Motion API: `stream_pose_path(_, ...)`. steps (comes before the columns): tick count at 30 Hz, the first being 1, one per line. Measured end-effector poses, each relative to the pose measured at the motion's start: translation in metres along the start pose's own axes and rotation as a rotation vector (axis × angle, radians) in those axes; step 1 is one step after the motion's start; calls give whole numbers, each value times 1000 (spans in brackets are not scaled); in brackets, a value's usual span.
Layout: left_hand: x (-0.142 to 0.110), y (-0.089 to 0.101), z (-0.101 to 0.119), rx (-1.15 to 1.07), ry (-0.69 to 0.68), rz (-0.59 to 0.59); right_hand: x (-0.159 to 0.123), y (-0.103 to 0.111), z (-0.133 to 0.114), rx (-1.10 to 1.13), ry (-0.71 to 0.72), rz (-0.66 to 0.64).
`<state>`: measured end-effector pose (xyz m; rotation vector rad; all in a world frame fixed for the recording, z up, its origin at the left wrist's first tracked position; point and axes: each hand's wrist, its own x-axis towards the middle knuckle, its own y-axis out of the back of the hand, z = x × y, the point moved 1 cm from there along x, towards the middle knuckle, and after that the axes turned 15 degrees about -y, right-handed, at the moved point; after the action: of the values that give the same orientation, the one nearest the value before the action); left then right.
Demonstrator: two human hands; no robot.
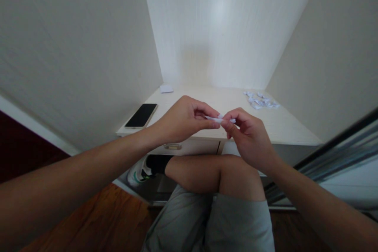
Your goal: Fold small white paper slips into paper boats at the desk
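A small folded white paper strip is pinched between both hands above the front edge of a pale wooden desk. My left hand grips its left end with thumb and fingertips closed. My right hand pinches the right end, fingers curled. Both hands hover over my bare knees. A pile of several small folded white paper pieces lies on the desk at the back right.
A black phone lies at the desk's left front corner. A white paper pad sits at the back left. Walls enclose the desk on three sides. A drawer handle and a shoe show beneath.
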<state>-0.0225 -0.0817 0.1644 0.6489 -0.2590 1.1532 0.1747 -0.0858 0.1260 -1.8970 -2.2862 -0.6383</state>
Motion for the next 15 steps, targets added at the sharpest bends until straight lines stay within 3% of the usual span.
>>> stream_pose_path(5,0,5,0,-55,3,-15,4,6,6,22,114,-79)
stream_pose_path(15,5,16,7,203,-155,-305,10,11,-7,-128,34,-203)
